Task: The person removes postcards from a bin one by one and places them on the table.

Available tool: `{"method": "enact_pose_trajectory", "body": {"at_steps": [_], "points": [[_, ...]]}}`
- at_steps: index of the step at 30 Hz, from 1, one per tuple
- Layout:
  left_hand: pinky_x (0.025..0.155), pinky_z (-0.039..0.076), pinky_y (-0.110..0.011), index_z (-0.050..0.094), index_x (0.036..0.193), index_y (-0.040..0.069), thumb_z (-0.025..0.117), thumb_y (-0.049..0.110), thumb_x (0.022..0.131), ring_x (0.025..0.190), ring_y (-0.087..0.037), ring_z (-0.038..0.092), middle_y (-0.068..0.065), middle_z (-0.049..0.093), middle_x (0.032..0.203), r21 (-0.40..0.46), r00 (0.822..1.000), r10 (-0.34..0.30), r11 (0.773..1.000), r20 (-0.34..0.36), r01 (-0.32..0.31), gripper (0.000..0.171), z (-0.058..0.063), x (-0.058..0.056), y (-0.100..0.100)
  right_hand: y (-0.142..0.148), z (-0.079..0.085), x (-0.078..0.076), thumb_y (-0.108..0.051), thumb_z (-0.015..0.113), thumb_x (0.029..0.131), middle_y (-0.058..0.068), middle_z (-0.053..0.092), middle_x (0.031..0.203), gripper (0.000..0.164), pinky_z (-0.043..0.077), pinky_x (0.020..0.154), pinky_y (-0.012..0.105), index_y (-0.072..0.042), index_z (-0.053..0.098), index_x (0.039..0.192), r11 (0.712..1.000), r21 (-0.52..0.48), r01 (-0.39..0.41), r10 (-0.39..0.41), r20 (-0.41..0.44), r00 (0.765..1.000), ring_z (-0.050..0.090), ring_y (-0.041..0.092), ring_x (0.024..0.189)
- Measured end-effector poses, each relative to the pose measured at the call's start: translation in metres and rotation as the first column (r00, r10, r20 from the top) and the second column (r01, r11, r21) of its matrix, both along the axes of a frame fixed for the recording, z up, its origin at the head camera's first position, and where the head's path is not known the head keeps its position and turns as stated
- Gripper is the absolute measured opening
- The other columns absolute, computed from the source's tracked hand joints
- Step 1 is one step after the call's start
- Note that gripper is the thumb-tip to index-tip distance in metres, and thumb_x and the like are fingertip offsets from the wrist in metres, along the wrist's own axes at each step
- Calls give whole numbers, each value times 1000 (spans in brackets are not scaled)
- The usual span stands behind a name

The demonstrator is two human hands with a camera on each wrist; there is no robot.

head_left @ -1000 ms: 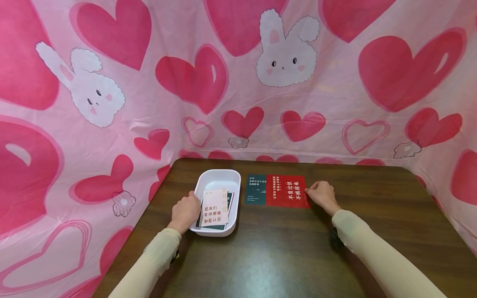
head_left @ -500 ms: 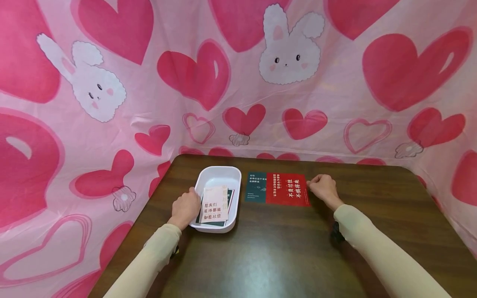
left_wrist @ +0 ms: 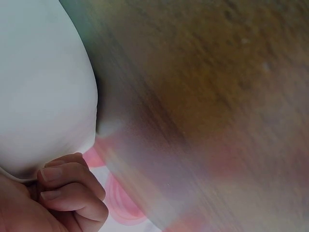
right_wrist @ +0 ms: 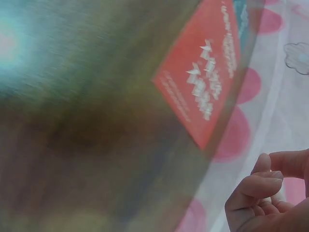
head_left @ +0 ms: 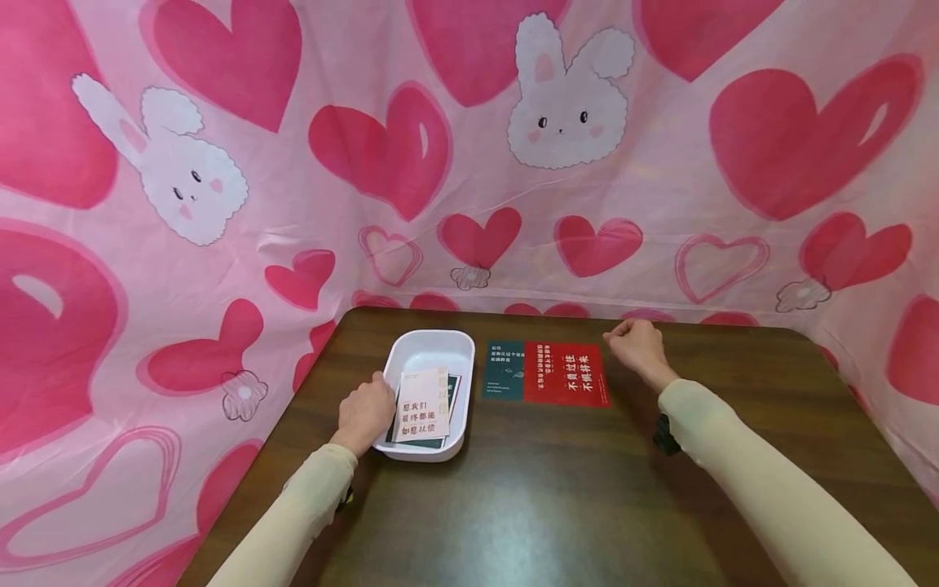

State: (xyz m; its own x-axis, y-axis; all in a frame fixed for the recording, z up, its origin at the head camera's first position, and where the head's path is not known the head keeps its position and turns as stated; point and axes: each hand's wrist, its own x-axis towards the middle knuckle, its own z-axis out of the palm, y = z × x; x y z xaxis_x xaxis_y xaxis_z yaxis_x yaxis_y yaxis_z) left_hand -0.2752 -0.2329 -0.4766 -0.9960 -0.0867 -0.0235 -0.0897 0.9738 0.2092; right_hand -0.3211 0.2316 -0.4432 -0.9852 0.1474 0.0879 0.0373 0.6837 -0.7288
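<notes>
A white plastic tray (head_left: 433, 342) stands at the left of the table, and my left hand (head_left: 364, 413) grips its left rim. Inside the tray, a pale pink card (head_left: 422, 408) with Chinese writing lies over dark green cards (head_left: 456, 390). Right of the tray a red card (head_left: 565, 373) with white writing lies flat, its left part meeting or overlapping a dark green card (head_left: 503, 371). My right hand (head_left: 640, 350) hovers just beyond the red card's far right corner. Its fingers are loosely curled and hold nothing, as the right wrist view shows.
The brown wooden table (head_left: 499, 497) has a glossy patch of reflected light near its front. Pink cloth (head_left: 469, 269) with hearts and rabbits hangs behind the table's back edge and along the left side.
My right hand has moved up and away from the red card's right edge. The red card stays put. My left hand keeps its grip on the tray.
</notes>
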Motion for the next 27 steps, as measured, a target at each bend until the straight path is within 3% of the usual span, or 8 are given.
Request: {"method": "enact_pose_trajectory", "body": {"at_steps": [5,12,27], "points": [[73,61,-56,54,123,-9,56,22,106,75,-36,68,-24,67,92,8,1000,5,1000,7,-5,36,0,0,-1,-5,12,-7,-20,70,98,12,73,80,25,47,63,36,5,76,93,1000,-5,12,-13,-77,997,63,29,79],[73,61,-56,54,123,-9,56,23,106,75,-36,68,-25,67,92,8,1000,5,1000,5,-5,36,-3,0,-1,-12,27,-14,-16,67,94,13,71,80,22,48,64,36,5,74,92,1000,-2,15,-16,-102,995,62,30,77],[73,61,-56,53,125,-10,56,23,106,75,-36,67,-25,66,93,6,1000,13,1000,16,-13,38,-1,-1,1,-42,70,-29,-16,62,96,10,65,76,22,45,63,34,3,70,89,996,40,-85,90,-150,985,56,25,70]]}}
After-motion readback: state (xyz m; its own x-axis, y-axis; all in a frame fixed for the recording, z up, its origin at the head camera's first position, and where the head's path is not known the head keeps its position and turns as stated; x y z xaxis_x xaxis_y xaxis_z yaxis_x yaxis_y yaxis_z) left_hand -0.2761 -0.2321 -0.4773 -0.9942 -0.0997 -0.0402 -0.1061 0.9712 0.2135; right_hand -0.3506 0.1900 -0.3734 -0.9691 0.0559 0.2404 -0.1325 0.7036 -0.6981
